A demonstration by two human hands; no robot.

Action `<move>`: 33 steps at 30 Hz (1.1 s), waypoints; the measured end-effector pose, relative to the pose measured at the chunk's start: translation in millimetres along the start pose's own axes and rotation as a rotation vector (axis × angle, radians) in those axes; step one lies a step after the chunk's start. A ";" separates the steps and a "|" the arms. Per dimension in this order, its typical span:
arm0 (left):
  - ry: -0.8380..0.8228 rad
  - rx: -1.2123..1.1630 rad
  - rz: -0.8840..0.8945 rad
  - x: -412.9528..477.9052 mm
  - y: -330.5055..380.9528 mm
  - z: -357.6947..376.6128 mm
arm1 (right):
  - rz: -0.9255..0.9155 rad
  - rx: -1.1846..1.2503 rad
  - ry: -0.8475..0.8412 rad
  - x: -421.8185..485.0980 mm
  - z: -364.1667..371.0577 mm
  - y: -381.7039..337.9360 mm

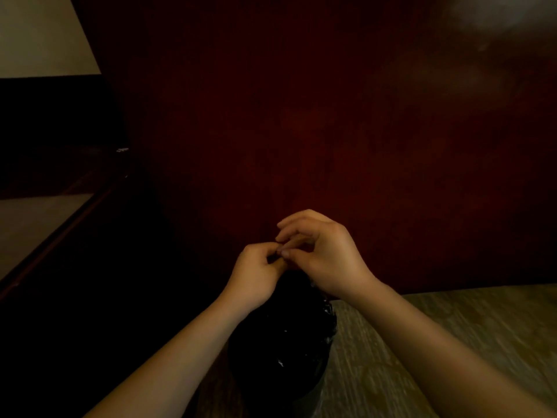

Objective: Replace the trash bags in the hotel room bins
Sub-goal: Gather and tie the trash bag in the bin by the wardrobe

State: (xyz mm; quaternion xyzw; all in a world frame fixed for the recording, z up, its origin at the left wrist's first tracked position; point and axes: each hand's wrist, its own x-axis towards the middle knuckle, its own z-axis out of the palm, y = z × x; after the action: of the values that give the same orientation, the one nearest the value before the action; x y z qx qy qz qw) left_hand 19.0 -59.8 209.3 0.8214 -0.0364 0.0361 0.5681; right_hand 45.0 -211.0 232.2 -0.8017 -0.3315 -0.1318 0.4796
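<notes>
A black trash bag (283,333) stands bunched and upright at the lower middle of the dim head view, its neck gathered at the top. My left hand (256,273) pinches the bag's neck from the left with curled fingers. My right hand (322,254) meets it from the right, thumb and forefinger pinching the same gathered top, the other fingers arched above. The bag's lower end seems to sit in a dark bin (304,399), mostly hidden by the bag and shadow.
A dark red wooden panel (301,116) rises right behind the hands. Wood-pattern floor (437,342) spreads to the right. On the left lie deep shadow, a dark skirting strip (60,233) and pale floor (33,224).
</notes>
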 end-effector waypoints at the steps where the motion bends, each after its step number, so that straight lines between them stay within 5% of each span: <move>1: 0.021 0.001 -0.011 1.0 -0.2 -0.9 | -0.018 -0.040 0.041 -1.1 -3.0 2.1; 5: 0.083 -0.008 -0.007 5.7 -7.7 -11.8 | 0.100 -0.154 0.252 -15.1 -20.3 24.4; 9: 0.094 -0.021 -0.016 4.8 -9.8 -19.1 | 0.419 -0.081 -0.030 -37.4 -1.5 50.6; 24: 0.058 -0.269 -0.186 7.8 -12.0 -41.3 | 0.450 -0.202 -0.307 -43.3 14.6 49.8; 33: -0.034 -0.298 -0.232 6.2 -9.1 -41.4 | 0.304 -0.023 -0.162 -9.3 34.1 18.0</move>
State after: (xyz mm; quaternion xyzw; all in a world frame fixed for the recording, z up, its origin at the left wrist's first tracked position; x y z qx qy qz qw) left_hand 25.3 -18.0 216.1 0.7274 0.0441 -0.0494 0.6831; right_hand 46.2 -191.3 197.8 -0.8562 -0.2424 0.0037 0.4563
